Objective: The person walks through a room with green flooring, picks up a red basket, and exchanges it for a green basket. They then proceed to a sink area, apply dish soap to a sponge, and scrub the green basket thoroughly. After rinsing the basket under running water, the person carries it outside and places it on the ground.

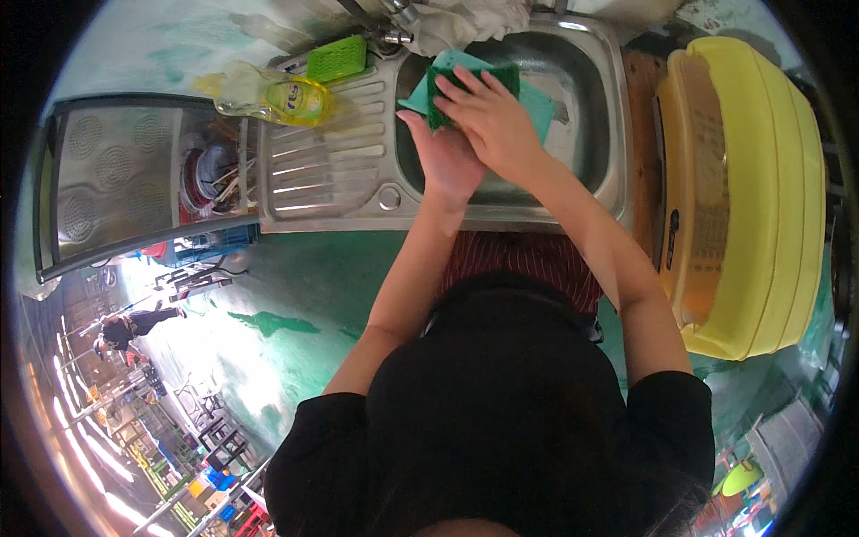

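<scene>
A dark green scouring pad (507, 79) lies under my right hand (490, 115), whose fingers stretch across it and press it down. Beneath the pad is a flat teal piece (539, 109) with straight edges; its exact kind I cannot make out. My left hand (445, 163) supports this teal piece from below, thumb out at its left side, the other fingers hidden behind the pad and my right hand. Both hands are over the steel sink basin (586, 148).
Left of the basin, a bottle of yellow liquid (300, 100) lies on the ribbed drainboard (327, 174) near a bright green tray (337, 59). A tap (394, 38) and white cloth (465, 25) are behind. Yellow tubs (761, 197) stand at right, a dish cabinet (116, 174) at left.
</scene>
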Available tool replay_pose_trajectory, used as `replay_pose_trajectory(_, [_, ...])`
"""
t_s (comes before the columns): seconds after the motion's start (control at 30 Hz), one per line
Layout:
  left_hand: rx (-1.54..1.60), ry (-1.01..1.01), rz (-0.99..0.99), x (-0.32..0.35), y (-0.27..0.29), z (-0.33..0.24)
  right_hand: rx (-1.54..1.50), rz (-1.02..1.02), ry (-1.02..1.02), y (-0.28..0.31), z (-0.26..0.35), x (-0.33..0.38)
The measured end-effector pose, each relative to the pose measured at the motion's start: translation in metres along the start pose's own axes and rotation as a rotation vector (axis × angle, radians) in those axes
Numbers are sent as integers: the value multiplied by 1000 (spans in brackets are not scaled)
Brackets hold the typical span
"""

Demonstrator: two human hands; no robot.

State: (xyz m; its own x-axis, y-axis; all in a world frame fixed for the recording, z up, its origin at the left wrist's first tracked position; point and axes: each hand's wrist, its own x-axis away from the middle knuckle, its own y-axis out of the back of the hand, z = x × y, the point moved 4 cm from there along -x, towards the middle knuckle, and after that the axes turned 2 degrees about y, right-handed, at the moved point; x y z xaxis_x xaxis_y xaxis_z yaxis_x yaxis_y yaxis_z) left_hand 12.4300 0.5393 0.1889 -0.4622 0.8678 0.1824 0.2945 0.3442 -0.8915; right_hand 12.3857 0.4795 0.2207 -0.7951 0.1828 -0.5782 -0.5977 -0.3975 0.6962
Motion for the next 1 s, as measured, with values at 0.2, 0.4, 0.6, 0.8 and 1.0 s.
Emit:
replay_pose_trajectory(0.2, [-76,-15,-110,-4,21,-4,58,178,-137,32,13,73])
replay_pose_trajectory(0.4, [-123,-130,-256,-8,31,1,-177,-286,-429,41,-4,103])
replay_pose_trajectory(0.6, [-161,-190,-282,-7,34,-21,-762,-812,-1126,13,-59,103])
replay_pose_trajectory(0.8, [-109,-187,-372,0,44,-12,-705,-837,-998,7,-146,81])
replay_pose_trajectory(1.0, [-45,-236,-448,-8,68,-8,-414,-475,-595,-14,-27,49])
